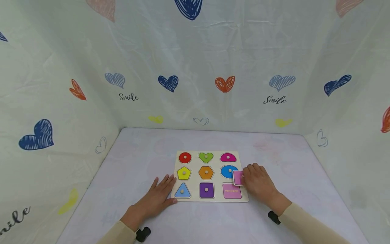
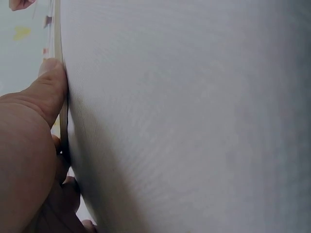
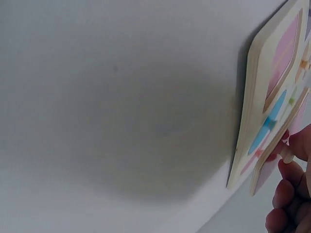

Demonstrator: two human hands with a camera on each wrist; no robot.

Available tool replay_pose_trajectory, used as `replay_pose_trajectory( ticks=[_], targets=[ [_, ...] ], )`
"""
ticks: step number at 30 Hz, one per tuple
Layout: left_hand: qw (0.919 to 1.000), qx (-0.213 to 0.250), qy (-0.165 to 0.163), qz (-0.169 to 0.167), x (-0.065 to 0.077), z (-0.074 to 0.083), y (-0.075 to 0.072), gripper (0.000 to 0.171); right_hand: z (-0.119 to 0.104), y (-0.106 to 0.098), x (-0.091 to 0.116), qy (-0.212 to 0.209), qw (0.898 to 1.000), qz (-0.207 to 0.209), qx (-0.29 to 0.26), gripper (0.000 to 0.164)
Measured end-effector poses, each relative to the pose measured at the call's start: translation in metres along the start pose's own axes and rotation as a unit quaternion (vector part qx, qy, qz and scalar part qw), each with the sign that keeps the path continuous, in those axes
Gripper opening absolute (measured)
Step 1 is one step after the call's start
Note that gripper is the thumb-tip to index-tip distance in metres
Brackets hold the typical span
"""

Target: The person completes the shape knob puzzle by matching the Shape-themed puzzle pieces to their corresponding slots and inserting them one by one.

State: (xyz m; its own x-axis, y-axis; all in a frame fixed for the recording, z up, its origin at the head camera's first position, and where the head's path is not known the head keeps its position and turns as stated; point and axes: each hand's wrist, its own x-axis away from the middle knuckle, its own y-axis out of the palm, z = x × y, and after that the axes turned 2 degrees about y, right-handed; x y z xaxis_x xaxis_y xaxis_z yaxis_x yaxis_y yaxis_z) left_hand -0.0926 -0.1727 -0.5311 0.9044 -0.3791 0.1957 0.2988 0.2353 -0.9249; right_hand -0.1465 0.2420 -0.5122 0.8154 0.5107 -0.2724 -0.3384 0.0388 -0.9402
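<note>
A wooden shape puzzle board lies flat on the table. My left hand rests against its left edge with fingers spread and straight, the thumb at the front corner. In the right wrist view, my right hand pinches the small knob of a pink rectangle puzzle piece. From the head view, this piece is raised over the board's right side and partly covers the blue oval. Below it is the pink rectangular recess, which bears printed lettering.
Other knobbed pieces sit in the board, among them a purple square, a light blue triangle and a red circle. A pale cloth covers the table. Behind stands a curtain printed with hearts.
</note>
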Motion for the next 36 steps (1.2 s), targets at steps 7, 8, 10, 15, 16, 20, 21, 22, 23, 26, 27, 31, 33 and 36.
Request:
replay_pose_trajectory(
  ticks=[7,8,10,15,16,20,21,22,23,26,27,31,33,36],
  targets=[
    [1.0000,-0.005,0.003,-0.001,0.000,0.000,0.000,0.088,-0.022,0.003,0.005,-0.038,0.999,0.033,-0.020,0.035],
    [1.0000,-0.005,0.003,0.000,0.000,0.000,-0.001,0.088,-0.024,0.003,0.005,-0.042,0.998,0.038,-0.023,0.036],
    [1.0000,-0.004,0.003,0.000,0.000,0.000,0.000,0.088,-0.029,0.004,0.006,-0.045,0.998,0.043,-0.026,0.036],
    [1.0000,-0.006,-0.002,0.000,-0.001,0.000,0.000,0.087,-0.035,0.006,0.007,-0.052,0.998,0.038,-0.027,0.036],
    [1.0000,-0.007,-0.002,0.000,-0.001,0.000,-0.001,0.087,-0.036,0.006,0.007,-0.054,0.998,0.037,-0.026,0.036],
    [1.0000,-0.004,-0.004,-0.001,-0.001,0.001,-0.002,0.087,-0.038,0.008,0.007,-0.059,0.998,0.032,-0.019,0.033],
    [1.0000,-0.003,-0.004,-0.001,-0.001,0.001,-0.002,0.087,-0.039,0.009,0.006,-0.061,0.997,0.033,-0.016,0.033],
    [1.0000,-0.002,-0.005,-0.002,0.000,0.001,-0.002,0.087,-0.039,0.009,0.006,-0.062,0.997,0.034,-0.014,0.033],
    [1.0000,-0.001,-0.005,-0.002,0.000,0.001,-0.002,0.087,-0.039,0.010,0.006,-0.063,0.997,0.034,-0.012,0.032],
    [1.0000,-0.001,-0.006,-0.003,0.000,0.002,-0.002,0.087,-0.041,0.010,0.006,-0.062,0.997,0.035,-0.009,0.032],
    [1.0000,-0.001,-0.007,-0.003,0.000,0.002,-0.002,0.087,-0.041,0.009,0.006,-0.062,0.998,0.033,-0.007,0.032],
    [1.0000,0.001,-0.008,-0.001,-0.001,0.001,-0.001,0.088,-0.043,0.007,0.006,-0.057,0.998,0.015,-0.006,0.032],
    [1.0000,0.002,-0.008,0.000,-0.001,0.001,-0.001,0.088,-0.043,0.006,0.006,-0.057,0.998,0.008,-0.005,0.031],
    [1.0000,0.000,-0.009,0.000,-0.001,0.002,-0.001,0.088,-0.044,0.004,0.007,-0.056,0.998,-0.003,-0.005,0.032]
  ],
)
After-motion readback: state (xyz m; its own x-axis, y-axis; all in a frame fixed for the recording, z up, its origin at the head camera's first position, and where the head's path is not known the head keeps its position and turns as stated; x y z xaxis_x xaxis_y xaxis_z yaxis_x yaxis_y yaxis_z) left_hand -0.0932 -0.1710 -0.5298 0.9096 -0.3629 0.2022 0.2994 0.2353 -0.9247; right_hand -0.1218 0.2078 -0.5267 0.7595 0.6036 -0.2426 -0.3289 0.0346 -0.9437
